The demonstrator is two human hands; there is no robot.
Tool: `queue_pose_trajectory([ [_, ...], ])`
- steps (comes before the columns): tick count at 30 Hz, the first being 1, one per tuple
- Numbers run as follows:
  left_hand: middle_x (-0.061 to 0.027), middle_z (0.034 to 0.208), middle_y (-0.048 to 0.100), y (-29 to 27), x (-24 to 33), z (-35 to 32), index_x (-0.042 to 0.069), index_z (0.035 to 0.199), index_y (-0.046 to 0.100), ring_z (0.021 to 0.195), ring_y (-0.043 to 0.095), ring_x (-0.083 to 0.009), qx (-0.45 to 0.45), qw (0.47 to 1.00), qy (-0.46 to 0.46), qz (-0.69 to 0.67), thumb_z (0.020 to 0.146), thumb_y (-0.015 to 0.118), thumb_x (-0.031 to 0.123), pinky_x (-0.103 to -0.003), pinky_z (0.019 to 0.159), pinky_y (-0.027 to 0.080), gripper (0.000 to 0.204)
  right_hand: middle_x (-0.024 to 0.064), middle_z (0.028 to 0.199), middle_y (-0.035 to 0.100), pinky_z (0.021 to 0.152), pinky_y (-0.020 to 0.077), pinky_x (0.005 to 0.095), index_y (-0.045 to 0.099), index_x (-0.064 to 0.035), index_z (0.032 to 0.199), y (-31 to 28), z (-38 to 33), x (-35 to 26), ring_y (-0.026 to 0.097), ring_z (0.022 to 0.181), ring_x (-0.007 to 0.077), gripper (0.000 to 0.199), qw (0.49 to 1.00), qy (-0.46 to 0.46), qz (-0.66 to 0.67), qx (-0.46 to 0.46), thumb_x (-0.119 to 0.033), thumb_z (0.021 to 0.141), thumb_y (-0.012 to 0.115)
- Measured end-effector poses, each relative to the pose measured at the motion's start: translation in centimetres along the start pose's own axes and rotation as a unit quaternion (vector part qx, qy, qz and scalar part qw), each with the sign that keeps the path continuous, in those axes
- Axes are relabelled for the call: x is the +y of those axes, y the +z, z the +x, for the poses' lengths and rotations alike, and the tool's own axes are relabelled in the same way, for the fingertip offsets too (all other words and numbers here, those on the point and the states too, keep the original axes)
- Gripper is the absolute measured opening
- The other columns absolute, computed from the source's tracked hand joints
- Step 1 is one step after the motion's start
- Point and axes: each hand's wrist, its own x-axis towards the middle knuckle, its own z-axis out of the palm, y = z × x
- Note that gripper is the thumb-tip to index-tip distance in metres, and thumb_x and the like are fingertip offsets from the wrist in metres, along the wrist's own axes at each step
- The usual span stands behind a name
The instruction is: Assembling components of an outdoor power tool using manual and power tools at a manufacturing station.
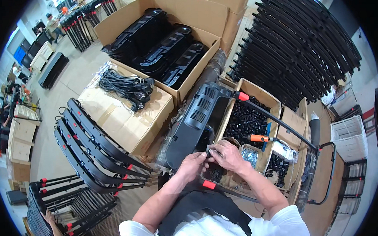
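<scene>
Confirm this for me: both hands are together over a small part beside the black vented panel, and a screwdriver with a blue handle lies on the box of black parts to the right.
One detail is wrong: the screwdriver has an orange handle, not blue, as the head view shows. The rest holds: the left hand and right hand meet over a small part beside the black vented panel, and the screwdriver lies on the box of black parts.

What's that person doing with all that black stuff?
A person's left hand and right hand meet over a small part, too tiny to identify, beside a black vented panel. Right next to them is a cardboard box of small black pieces, with an orange-handled screwdriver lying on it. Black frames are stacked at the left.
</scene>
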Motion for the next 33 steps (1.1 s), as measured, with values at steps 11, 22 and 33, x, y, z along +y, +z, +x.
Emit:
queue_pose_trajectory([
  [11,0.0006,0.085,0.068,-3.5,2.5,-2.8,0.008,0.115,0.068,0.067,0.058,-0.009,0.051,0.997,0.043,-0.027,0.113,0.053,0.027,-0.025,0.06,0.048,0.024,0.0143,0.103,0.073,0.085,0.0593,0.0409,0.075,-0.0017,0.108,3.3,5.8,-3.2,0.071,0.096,0.0319,0.033,0.979,-0.156,-0.101,-0.08,-0.024,0.084,0.082],
  [22,-0.0002,0.102,0.06,-8.1,4.0,-8.5,0.007,0.13,0.057,0.08,0.052,-0.0085,0.073,0.992,0.089,0.059,0.104,0.062,0.011,-0.023,0.071,0.047,0.028,0.0137,0.102,0.07,0.09,0.0558,0.0436,0.074,-0.0028,0.108,9.9,11.9,-4.6,0.067,0.102,0.0333,0.028,0.975,-0.167,-0.142,-0.029,-0.021,0.088,0.078],
  [33,-0.0177,0.13,0.067,-9.7,6.3,-7.3,-0.005,0.139,0.054,0.109,0.071,-0.0221,0.024,0.99,0.102,-0.098,0.106,0.063,0.006,-0.034,0.099,0.059,0.036,0.0159,0.096,0.073,0.083,0.0571,0.0437,0.068,0.0001,0.118,7.1,11.3,-5.4,0.071,0.088,0.035,0.022,0.998,0.013,0.032,-0.054,-0.01,0.099,0.061],
])
